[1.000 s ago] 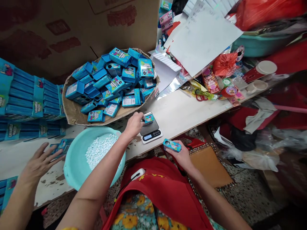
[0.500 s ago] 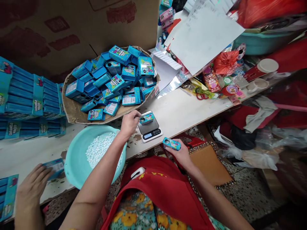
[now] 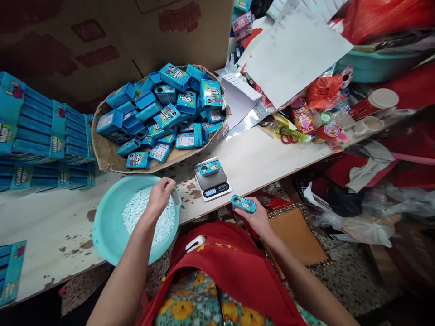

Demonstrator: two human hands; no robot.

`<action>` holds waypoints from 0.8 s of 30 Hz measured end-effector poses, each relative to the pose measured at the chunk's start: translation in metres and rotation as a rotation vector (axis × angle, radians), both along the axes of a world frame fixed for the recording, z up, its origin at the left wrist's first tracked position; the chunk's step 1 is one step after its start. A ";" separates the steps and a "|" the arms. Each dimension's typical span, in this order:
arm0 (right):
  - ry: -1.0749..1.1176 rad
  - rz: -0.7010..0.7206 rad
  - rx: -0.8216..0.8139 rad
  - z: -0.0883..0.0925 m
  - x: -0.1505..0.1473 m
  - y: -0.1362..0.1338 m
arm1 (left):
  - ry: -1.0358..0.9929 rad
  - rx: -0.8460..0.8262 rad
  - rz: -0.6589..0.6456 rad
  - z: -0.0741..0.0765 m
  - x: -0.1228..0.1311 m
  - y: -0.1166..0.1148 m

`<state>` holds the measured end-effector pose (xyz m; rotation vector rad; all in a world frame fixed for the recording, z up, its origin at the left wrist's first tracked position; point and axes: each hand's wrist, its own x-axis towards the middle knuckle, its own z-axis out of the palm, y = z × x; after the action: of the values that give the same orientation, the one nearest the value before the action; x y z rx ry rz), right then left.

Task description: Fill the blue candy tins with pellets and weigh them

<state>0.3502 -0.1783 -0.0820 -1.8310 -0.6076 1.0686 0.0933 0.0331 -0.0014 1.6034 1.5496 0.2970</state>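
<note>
My left hand (image 3: 161, 194) hovers above the right side of a turquoise basin (image 3: 108, 226), its fingers pinched together. Whether anything small is between them I cannot make out. Inside the basin lies a heap of small white candies (image 3: 136, 210). A digital kitchen scale (image 3: 217, 191) with a lit display stands right of the basin. On its plate rests a small blue candy box (image 3: 209, 168), its round opening showing. Lower right, off the table's front edge, my right hand (image 3: 255, 217) grips another blue candy box (image 3: 244, 203), also with a round opening showing.
Behind the basin, a cardboard tray (image 3: 180, 162) is piled with blue candy boxes. Stacked display cartons (image 3: 34, 131) stand at the left, and another carton (image 3: 11, 271) sits front left. Papers (image 3: 292, 54), wrappers and a paper cup (image 3: 377, 102) crowd the right side.
My left hand has moved left from the box on the scale to above the basin. Another person's hand and the blue box by it have left the lower left. My right hand stays put.
</note>
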 end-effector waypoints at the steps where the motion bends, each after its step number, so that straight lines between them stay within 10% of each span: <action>1: -0.002 0.004 0.001 0.000 -0.001 0.001 | -0.017 0.004 -0.010 -0.003 0.001 0.000; 9: -0.018 0.006 0.009 0.006 -0.003 0.002 | -0.175 -0.004 -0.096 -0.006 0.037 0.005; 14: -0.028 -0.003 -0.003 0.007 0.002 -0.004 | 0.323 0.159 -0.193 0.024 -0.014 -0.006; 18: -0.055 -0.021 0.012 0.011 0.002 -0.005 | 0.459 0.235 -0.315 0.018 -0.036 -0.018; 24: -0.041 0.024 0.053 0.027 -0.010 0.011 | 0.209 0.353 -0.548 -0.017 0.094 0.002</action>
<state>0.3404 -0.1674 -0.0548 -1.8078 -0.6774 1.0231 0.1877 0.0353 -0.0186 2.3245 1.1799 0.1030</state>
